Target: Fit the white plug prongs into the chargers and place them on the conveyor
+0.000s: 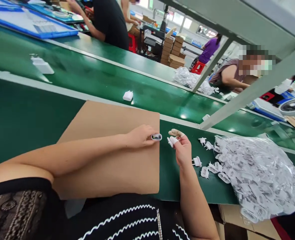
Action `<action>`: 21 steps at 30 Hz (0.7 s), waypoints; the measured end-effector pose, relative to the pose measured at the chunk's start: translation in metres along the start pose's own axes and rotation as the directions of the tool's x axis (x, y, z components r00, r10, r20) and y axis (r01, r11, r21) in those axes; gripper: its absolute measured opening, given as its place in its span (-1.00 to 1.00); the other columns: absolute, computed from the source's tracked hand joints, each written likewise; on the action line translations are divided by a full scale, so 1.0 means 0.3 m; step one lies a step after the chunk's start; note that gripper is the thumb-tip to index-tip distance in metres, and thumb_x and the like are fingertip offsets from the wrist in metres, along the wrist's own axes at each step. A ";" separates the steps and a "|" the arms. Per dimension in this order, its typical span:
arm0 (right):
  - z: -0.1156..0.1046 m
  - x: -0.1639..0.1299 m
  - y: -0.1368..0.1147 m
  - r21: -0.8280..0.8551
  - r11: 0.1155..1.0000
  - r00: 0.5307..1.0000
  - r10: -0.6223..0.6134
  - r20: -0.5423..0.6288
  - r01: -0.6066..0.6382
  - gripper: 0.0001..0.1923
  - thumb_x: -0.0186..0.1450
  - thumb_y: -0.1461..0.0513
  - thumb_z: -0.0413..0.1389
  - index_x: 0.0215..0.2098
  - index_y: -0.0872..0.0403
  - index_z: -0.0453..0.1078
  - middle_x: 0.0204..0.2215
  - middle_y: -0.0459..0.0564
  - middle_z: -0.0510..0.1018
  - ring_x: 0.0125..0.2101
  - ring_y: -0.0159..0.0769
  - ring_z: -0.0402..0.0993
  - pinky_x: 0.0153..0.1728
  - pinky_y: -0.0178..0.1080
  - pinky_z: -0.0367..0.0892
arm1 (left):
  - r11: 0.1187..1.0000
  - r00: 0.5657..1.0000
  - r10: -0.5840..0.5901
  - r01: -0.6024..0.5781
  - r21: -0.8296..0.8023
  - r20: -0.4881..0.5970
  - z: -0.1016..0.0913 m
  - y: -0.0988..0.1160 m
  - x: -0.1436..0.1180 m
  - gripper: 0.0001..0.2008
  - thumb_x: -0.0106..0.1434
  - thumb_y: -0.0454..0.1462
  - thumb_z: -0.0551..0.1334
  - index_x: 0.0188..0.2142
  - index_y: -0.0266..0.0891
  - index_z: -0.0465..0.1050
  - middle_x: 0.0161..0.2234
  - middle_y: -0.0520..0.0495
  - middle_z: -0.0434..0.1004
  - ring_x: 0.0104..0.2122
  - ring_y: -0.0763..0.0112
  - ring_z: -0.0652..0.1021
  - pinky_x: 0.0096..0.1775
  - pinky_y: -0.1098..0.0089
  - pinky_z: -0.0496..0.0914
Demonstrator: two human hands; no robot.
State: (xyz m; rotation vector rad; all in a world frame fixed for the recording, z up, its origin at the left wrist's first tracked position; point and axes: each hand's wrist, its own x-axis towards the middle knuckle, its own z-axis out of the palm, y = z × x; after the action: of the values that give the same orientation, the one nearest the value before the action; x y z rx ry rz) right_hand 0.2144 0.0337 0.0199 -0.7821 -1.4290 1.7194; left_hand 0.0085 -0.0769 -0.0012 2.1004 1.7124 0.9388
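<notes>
Both hands meet at the cardboard sheet's (pixel 107 150) far corner: left hand (pixel 140 136) pinches a small charger body (pixel 156 137), right hand (pixel 181 146) pinches a white plug cap (pixel 171 141) beside it, close for mating; the bag of caps (pixel 259 173) lies right of the sheet, within reach.

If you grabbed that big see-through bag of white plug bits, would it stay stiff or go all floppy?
Probably floppy: the bag is thin crinkled plastic, slumped over loose plug pieces. Likely it sags and shifts when lifted. Pieces may spill, since some already lie outside it.
</notes>
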 end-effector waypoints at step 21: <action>0.083 -0.061 -0.011 -0.612 0.276 0.670 -0.373 0.642 0.741 -0.68 0.42 0.34 0.07 0.05 -0.04 0.55 -0.14 0.06 0.65 -0.11 -0.11 0.57 -0.10 -0.10 0.51 | 0.901 0.964 -0.192 0.099 -0.422 -0.184 0.071 0.032 -0.135 -0.81 0.32 -0.12 0.37 -0.25 -0.19 0.61 -0.21 -0.10 0.60 -0.17 0.21 0.58 -0.09 0.28 0.44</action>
State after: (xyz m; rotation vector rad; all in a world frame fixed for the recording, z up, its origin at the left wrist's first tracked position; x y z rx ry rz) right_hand 0.2039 0.0055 0.0276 -0.2426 -2.5204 0.4680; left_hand 0.0256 -0.1137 -0.0241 1.6225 1.5708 1.3891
